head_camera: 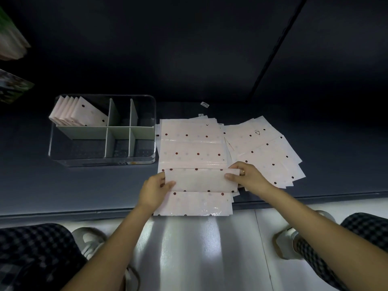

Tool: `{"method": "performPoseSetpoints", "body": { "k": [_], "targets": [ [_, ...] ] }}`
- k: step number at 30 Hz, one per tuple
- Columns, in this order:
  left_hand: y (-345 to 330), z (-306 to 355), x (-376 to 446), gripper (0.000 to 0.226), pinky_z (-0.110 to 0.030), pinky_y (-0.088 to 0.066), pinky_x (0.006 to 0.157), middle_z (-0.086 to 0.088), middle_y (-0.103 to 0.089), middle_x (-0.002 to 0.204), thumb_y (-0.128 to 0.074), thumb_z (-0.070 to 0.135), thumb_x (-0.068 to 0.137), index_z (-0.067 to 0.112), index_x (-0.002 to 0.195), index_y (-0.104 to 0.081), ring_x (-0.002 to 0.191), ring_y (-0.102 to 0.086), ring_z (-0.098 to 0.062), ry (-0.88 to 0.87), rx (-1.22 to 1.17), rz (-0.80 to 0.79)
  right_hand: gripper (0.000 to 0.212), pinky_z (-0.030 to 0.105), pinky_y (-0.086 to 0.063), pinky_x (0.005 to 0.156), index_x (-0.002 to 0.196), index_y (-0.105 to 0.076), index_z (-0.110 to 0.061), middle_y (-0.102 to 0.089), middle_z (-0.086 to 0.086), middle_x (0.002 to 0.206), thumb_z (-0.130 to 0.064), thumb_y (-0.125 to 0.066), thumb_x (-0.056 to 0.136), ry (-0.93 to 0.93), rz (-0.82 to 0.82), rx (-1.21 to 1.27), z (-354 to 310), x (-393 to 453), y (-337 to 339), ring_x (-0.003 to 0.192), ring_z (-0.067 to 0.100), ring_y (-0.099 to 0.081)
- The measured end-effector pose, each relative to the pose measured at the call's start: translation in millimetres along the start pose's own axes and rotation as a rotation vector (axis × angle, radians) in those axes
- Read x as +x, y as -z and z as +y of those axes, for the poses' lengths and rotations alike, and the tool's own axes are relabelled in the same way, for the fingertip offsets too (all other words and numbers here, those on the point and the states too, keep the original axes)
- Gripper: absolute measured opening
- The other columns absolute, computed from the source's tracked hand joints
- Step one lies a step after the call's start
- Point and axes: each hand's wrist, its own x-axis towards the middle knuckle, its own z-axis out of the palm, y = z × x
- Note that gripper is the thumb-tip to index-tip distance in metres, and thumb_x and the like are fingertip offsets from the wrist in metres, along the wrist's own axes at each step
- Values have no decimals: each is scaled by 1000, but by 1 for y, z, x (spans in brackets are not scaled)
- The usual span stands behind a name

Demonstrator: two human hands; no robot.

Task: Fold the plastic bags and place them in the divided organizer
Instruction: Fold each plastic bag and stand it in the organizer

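A pale pink plastic bag with dark dots (199, 180) lies partly folded on top of a stack of the same bags (190, 148) on the dark shelf. My left hand (156, 186) pinches the folded strip's left end. My right hand (244, 175) pinches its right end, thumb on top. To the left stands the clear divided organizer (63, 141); several folded bags (81, 113) stand in its back-left compartment. The other compartments look empty.
More loose dotted bags (270, 152) fan out to the right of the stack. Two small labels (204, 104) lie behind it. The shelf's front edge (63, 213) runs just below my hands. My knees and shoes sit on the light floor (199, 248).
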Motion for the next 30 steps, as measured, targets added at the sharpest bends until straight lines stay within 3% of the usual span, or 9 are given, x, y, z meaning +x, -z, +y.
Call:
{"method": "performPoseSetpoints", "body": {
  "k": [5,9,11,13,15,20,23,25,30],
  "targets": [
    [-9,12,-4,38,-38,-47,77,-3,-58,95,-65,20,87,13,122,-50,92,-56,-28,-5,199,189,33,33,-41,71,64,-42,-9,-43,8,64,-18,-62,89,-119,227,-48,14,12,-13,70,21,-44],
    [-25,19,-16,34,-44,-44,82,-13,-58,109,-66,12,85,10,118,-59,99,-54,-35,-345,444,379,40,26,-30,61,59,-37,-13,-38,0,57,-21,-61,89,-125,271,-198,18,18,-18,64,19,-37],
    [-36,20,-15,37,-44,-38,98,-11,-53,130,-60,20,90,13,126,-56,119,-48,-37,-487,556,194,43,26,-29,60,57,-35,-15,-37,-1,56,-22,-61,90,-128,274,-241,19,21,-19,64,19,-36],
    [-45,12,-10,59,-40,-6,119,0,-9,157,-36,41,100,18,150,-15,146,-7,-24,-485,752,-24,41,27,-30,58,57,-37,-15,-39,-1,56,-22,-61,90,-141,286,-245,20,22,-20,64,19,-38],
    [-49,-3,-4,64,-37,18,115,4,27,150,-10,53,97,21,143,22,140,25,-16,-444,905,-93,31,25,-33,59,64,-47,-12,-46,0,62,-23,-62,89,-142,312,-220,19,21,-21,69,19,-42],
    [-48,-18,0,70,-36,26,110,4,40,144,12,61,84,22,138,34,136,35,-17,-409,980,-103,34,31,-43,83,117,-55,-8,-58,6,109,-26,-62,89,214,593,-477,13,-1,-52,102,22,-51],
    [-49,-17,-1,68,-38,25,111,2,41,144,10,58,86,20,137,35,135,36,-19,-409,1005,-102,48,35,-25,112,135,-47,-5,-47,12,140,-28,-54,93,484,271,-650,9,-9,-92,131,27,-41],
    [-50,-18,-2,67,-41,22,113,-4,40,146,4,52,89,16,135,38,135,36,-22,-417,1065,-107,61,29,0,118,148,-21,-10,-19,4,157,-38,-41,98,480,31,-759,11,-8,-115,146,16,-10],
    [-50,-14,-2,70,-39,22,112,-1,39,146,11,57,86,18,139,33,137,33,-21,-408,1008,-83,71,29,14,117,149,9,-15,22,-6,151,-55,-18,96,320,42,-923,36,-3,-100,139,8,24]
  ]
}}
